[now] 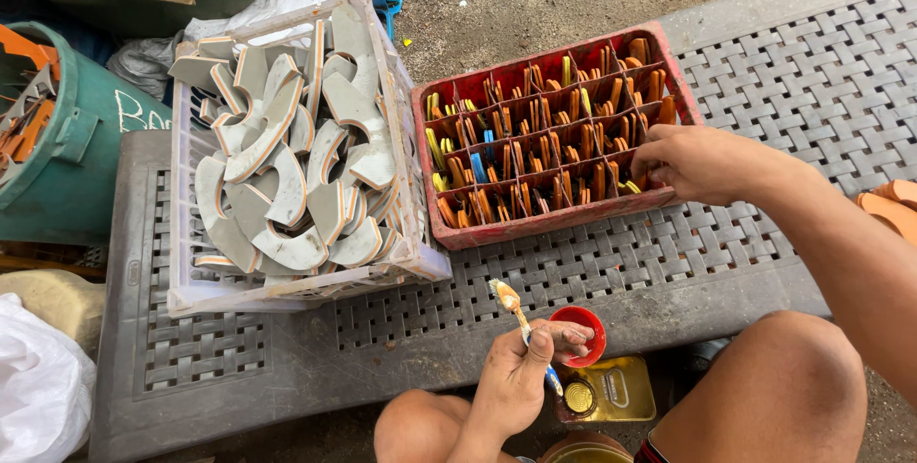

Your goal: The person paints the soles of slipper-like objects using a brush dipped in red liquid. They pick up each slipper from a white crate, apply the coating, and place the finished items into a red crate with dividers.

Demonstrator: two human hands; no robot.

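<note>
i'm at the picking stage: my right hand [702, 165] reaches into the near right corner of the red plastic divided crate [552, 219], fingers curled down among the upright orange strap pieces [535, 152]; i cannot tell whether they have closed on one. my left hand [521, 377] is closed around a glue-tipped brush [511, 302] and a small red lid [581, 329], just above an open yellow tin [611, 391]. the white basket [181, 301] of grey curved sole cut-outs [287, 157] sits at the left. next, i judge, calls for a clean pinch on a single piece.
</note>
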